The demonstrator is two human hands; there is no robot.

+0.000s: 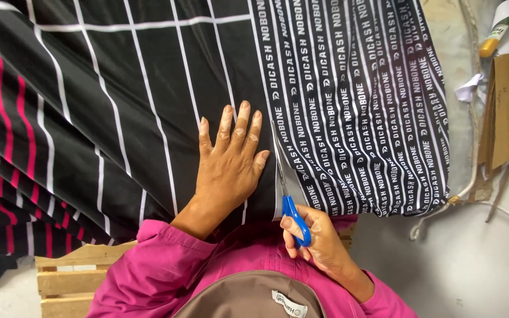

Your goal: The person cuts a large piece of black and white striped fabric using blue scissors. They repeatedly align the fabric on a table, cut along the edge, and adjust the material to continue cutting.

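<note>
My left hand [229, 158] lies flat, fingers together, on black fabric with thin white stripes [119, 88], pressing it down just left of a seam. My right hand [316, 235] grips blue-handled scissors [287, 197]; their blades point up along the edge where the striped cloth meets a black fabric printed with rows of white lettering [360, 100]. Both sleeves are bright pink.
Black cloth with red and white stripes [1, 135] hangs at the left. A wooden pallet [69, 277] shows below it. Brown cardboard pieces [502, 112], a crumpled paper scrap [468, 88] and a yellow-capped bottle [496, 35] lie at the right on a pale surface.
</note>
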